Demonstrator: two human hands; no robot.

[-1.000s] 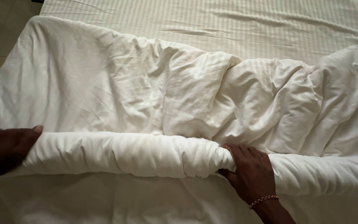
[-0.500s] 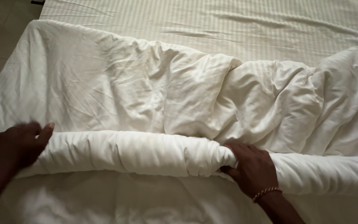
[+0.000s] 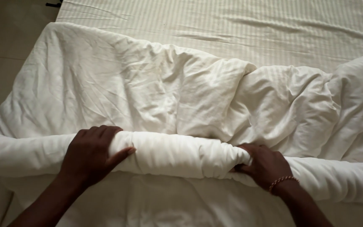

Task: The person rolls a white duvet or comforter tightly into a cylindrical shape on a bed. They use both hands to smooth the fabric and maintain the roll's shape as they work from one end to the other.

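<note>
Duvet (image 3: 148, 88), white, crumpled, lies across the bed, near edge rolled into a thick tube (image 3: 177, 153) running left to right across the lower part of the view. Left hand (image 3: 90, 154) sits on top of the roll left of centre, palm down, fingers curled over the far side, thumb stretched out to the right along the front of the roll; clamped on the fabric. Right hand (image 3: 264, 165) is at the roll right of centre, fingers bent and dug into a pinched, narrowed spot of the roll; closed on the fabric there. Beaded bracelet (image 3: 280, 181) on the right wrist. Both forearms come in from the bottom edge. The 2 hands are well apart, with a smooth fat stretch of roll between them. Roll continues past each hand to both side edges of the view. Beyond the roll the loose part of the duvet is bunched in deep folds, highest at centre and right. Behind it, striped cream bed sheet (image 3: 240, 25) lies flat with slight creases. Tiled floor (image 3: 5, 50) shows at far left beside the bed.
</note>
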